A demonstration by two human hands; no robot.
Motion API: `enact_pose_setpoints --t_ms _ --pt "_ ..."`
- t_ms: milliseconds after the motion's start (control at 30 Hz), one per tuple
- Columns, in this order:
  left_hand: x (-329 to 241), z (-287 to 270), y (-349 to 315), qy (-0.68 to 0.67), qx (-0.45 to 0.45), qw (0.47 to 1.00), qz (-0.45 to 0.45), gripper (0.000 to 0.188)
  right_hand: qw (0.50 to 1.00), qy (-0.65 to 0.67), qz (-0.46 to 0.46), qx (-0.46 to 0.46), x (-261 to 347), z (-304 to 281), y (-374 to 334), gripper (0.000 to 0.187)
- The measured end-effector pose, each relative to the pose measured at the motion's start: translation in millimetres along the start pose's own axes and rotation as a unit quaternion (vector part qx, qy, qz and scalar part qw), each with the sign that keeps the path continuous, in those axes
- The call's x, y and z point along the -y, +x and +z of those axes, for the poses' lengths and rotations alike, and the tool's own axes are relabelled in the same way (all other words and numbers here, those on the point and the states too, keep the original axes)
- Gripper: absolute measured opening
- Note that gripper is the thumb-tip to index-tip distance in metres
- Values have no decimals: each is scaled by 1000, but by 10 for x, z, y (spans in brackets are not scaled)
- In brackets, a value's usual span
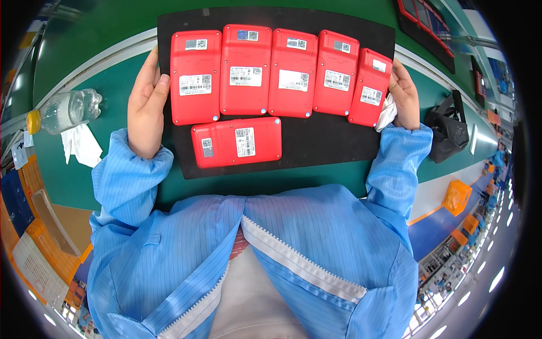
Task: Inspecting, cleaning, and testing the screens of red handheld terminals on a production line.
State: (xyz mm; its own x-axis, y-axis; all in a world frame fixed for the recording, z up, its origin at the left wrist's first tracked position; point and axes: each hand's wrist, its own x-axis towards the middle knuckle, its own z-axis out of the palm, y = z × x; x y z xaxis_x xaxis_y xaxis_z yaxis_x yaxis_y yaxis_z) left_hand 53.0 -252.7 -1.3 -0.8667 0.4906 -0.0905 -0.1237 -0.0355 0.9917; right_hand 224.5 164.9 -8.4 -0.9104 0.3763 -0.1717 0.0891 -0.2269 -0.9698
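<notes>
A flat black board (327, 148) lies in front of me, held by its two side edges. My left hand (148, 107) grips the left edge, its thumb up along the side and its fingers partly hidden behind. At the right edge my right hand (404, 97) has closed round the board, with a crumpled white cloth (387, 113) beside the palm. Several red handheld devices stand side by side in a row on the board, label side up, among them a middle device (293, 51). Below the row, toward me, one more red device (220, 152) lies sideways.
On the green table (70, 183), a clear bottle with a yellow cap (68, 111) lies at the left, near a white tissue (82, 146). A black bag (447, 133) sits at the right. More red devices (423, 14) rest at the far right.
</notes>
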Motion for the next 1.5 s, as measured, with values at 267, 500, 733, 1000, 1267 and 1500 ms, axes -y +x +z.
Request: enact_pose_setpoints --t_ms 267,500,733,1000,1267,1500 --pt "-8 -3 9 18 0 1000 -16 57 998 -21 51 -18 118 146 23 42" --pt "-5 -9 24 26 3 1000 -12 56 998 -21 52 -13 93 108 27 43" --pt "33 -27 -7 74 -21 997 -21 55 998 -41 50 -18 66 95 46 43" --pt "23 -25 58 82 -45 995 -28 51 995 -71 45 -48 89 60 35 42" --pt "9 -113 157 72 -32 995 -66 50 983 -153 40 -96 68 69 44 47" --pt "-5 -156 171 12 8 997 -79 49 975 -188 55 -109 117 146 14 45"
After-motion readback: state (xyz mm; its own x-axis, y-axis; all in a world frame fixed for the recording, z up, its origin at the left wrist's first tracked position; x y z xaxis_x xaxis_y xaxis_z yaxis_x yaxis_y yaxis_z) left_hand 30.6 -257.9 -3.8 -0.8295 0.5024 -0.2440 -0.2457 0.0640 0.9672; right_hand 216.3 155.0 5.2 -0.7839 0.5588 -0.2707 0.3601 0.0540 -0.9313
